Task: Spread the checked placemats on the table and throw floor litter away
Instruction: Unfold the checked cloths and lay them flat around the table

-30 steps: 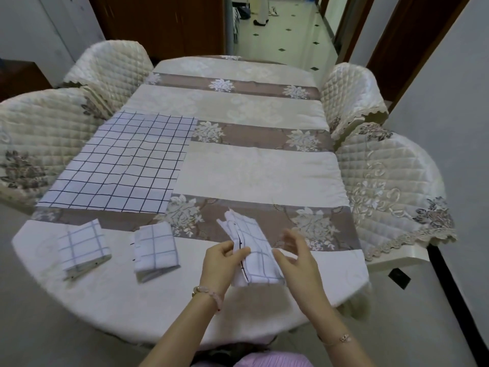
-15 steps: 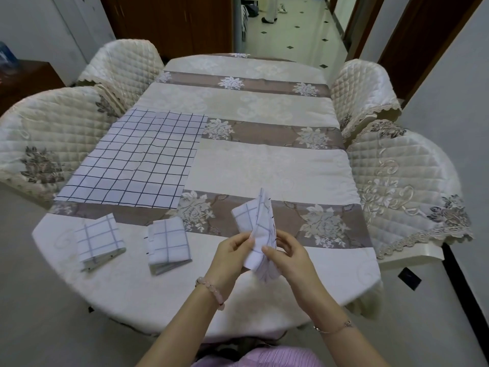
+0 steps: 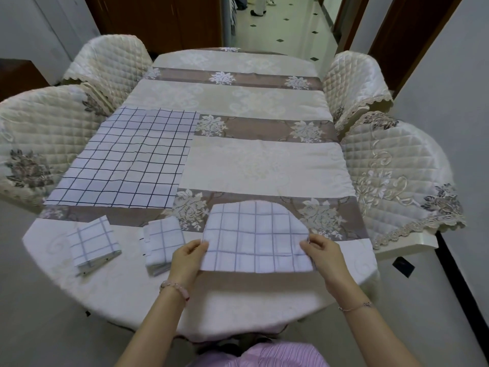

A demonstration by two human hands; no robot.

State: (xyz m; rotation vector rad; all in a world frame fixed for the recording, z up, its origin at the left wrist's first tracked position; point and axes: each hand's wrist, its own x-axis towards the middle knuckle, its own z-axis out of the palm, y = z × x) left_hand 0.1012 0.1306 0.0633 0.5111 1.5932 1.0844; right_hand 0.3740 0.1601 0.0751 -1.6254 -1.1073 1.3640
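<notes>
left hand (image 3: 189,256): is pinching the left edge of the partly folded placemat (image 3: 255,238).
right hand (image 3: 325,254): is pinching its right edge.
partly folded placemat: is hanging stretched between both hands over the near end of the table (image 3: 264,165).
folded placemat (image 3: 164,241): is lying just left of it.
second folded placemat (image 3: 92,241): is lying further left.
spread placemat (image 3: 127,162): is lying flat beyond them, on the left.

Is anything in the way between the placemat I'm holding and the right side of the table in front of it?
Nothing visible. The left hand and right hand hold the placemat by its sides, and the table beyond it shows only tablecloth. The folded placemats and spread placemat lie left.
</notes>
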